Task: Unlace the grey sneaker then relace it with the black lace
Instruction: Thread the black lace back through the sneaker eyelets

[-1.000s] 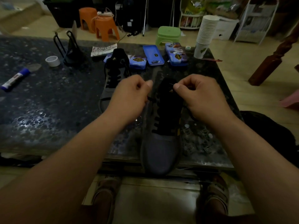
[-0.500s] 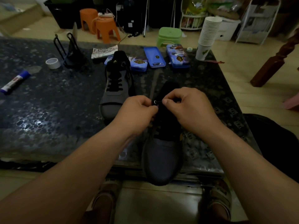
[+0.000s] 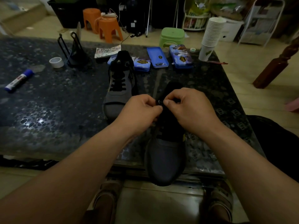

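A grey sneaker (image 3: 165,159) lies at the table's near edge, toe toward me and jutting past the edge. Its black tongue and black lace (image 3: 161,113) run up the middle. My left hand (image 3: 139,112) and my right hand (image 3: 189,109) meet over the upper eyelets, both with fingers curled. Each pinches the black lace near a small metal eyelet between the fingertips. The lace ends are hidden under my fingers. A second grey sneaker (image 3: 119,88) with a black lace stands further back to the left.
The dark speckled table (image 3: 48,110) carries a glue stick (image 3: 18,80), a white tape roll (image 3: 56,62), a black wire stand (image 3: 72,52), blue tins (image 3: 157,57) and a stack of paper cups (image 3: 212,34). Stools stand on the floor behind.
My hands came together from apart and dropped lower on the near sneaker, now pinching the lace at one eyelet. The view tilted down slightly.
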The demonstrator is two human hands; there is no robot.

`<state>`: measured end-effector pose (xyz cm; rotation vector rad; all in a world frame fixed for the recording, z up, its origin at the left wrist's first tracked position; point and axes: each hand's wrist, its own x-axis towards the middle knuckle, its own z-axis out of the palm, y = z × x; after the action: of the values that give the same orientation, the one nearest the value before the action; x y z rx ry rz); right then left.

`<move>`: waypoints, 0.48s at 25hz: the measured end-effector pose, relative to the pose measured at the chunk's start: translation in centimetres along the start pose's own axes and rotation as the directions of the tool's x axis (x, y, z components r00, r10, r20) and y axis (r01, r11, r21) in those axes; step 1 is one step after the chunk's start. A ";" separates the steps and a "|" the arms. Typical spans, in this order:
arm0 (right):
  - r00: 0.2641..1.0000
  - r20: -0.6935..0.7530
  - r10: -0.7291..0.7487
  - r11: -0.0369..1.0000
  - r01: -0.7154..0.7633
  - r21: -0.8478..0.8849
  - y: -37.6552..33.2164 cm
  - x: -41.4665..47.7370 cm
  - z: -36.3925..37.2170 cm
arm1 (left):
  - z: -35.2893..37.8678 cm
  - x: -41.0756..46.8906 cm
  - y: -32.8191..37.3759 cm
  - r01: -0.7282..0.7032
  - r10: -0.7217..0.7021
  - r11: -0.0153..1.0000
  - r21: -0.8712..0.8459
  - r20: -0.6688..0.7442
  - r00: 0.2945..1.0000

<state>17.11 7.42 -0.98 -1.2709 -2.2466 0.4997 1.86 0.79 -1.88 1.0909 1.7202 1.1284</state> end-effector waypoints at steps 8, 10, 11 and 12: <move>0.999 0.019 0.029 0.999 -0.030 0.044 0.1 0.3 -0.2 | -0.7 0.5 0.5 -0.044 0.035 0.997 0.057 0.145 0.989; 0.998 0.053 0.039 0.998 -0.041 0.041 0.1 0.2 -0.6 | -0.7 0.9 0.1 -0.052 0.038 0.993 0.108 0.128 0.991; 0.995 0.076 0.068 0.994 -0.073 0.078 0.1 0.2 -1.1 | -0.9 1.1 -0.1 -0.036 0.027 0.994 0.105 0.086 0.996; 0.989 0.101 0.112 0.979 -0.127 0.161 0.2 0.3 -1.8 | -1.2 1.3 -0.1 0.004 -0.004 0.999 0.041 0.012 1.000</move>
<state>18.17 7.87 0.46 -1.3247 -2.1582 0.7897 0.35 1.69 -1.84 1.1166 1.7423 1.0859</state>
